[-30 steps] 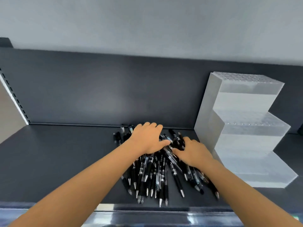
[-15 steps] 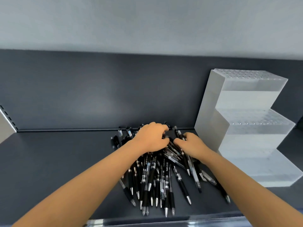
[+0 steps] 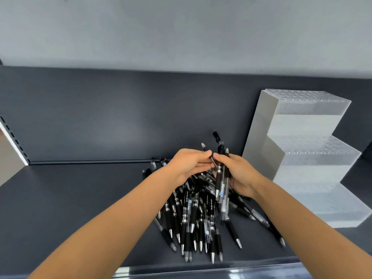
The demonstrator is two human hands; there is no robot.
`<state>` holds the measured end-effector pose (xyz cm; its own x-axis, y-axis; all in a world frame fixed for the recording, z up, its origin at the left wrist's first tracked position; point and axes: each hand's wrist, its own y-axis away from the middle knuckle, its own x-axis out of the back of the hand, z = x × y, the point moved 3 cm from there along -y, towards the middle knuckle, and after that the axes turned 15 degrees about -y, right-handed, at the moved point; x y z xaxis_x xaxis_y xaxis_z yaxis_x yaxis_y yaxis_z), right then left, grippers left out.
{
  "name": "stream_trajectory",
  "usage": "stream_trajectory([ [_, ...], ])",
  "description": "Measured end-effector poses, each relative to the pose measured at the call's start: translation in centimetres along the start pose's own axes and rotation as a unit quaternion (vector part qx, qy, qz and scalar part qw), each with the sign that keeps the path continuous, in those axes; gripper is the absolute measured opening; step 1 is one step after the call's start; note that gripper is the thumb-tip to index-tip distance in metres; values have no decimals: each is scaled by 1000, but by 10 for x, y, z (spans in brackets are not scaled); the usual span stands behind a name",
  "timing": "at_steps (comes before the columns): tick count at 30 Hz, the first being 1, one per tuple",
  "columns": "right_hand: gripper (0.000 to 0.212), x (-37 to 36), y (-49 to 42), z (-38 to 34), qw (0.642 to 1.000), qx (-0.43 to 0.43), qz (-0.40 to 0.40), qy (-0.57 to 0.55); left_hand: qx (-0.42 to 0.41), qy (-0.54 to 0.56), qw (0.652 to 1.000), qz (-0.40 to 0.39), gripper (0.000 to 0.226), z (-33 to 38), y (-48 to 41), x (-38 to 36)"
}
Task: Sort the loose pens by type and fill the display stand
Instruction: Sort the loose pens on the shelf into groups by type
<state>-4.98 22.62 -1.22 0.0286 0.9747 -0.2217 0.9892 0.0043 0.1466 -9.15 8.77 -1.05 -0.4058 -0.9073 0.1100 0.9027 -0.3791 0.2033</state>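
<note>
A pile of loose black and clear pens [image 3: 193,216] lies on the dark shelf, tips mostly toward me. My right hand [image 3: 239,176] grips a small bunch of pens [image 3: 221,178], held upright above the pile. My left hand [image 3: 191,164] meets it from the left and pinches one thin pen [image 3: 212,161] at the bunch between thumb and fingers. The frosted three-step display stand [image 3: 302,158] stands to the right of my hands, its hole-covered steps holding no pens that I can see.
The dark shelf [image 3: 80,198] stretches to the left of the pile, with a dark back panel [image 3: 120,117] behind. A clear front rail [image 3: 201,270] runs along the near edge. A slotted upright [image 3: 12,137] is at the far left.
Both hands have risen off the pile. The right hand has lifted a bunch of pens upright, and the left hand has come over to pinch one of them.
</note>
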Motion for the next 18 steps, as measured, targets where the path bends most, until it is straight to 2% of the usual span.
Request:
stream_trajectory([
  [4, 26, -8, 4, 5, 996, -32, -14, -79, -17, -10, 996, 86, 15, -1, 5, 8],
  [7, 20, -11, 5, 10, 995, -43, -2, -86, -48, 13, 985, 168, 15, 5, 13, 20],
  [10, 19, -18, 4, 14, 996, -47, -7, -82, -71, -14, 970, 230, 15, 9, 20, 36],
  [12, 19, -26, 2, 14, 995, -49, -11, -85, -55, -29, 973, 224, 17, 7, 24, 44],
  [16, 21, -57, -3, 20, 993, -67, -31, -89, 13, 0, 988, 152, 17, -2, 42, 63],
  [18, 25, -77, -7, 25, 994, -70, -37, -73, 28, -38, 989, 142, 16, -11, 54, 82],
])
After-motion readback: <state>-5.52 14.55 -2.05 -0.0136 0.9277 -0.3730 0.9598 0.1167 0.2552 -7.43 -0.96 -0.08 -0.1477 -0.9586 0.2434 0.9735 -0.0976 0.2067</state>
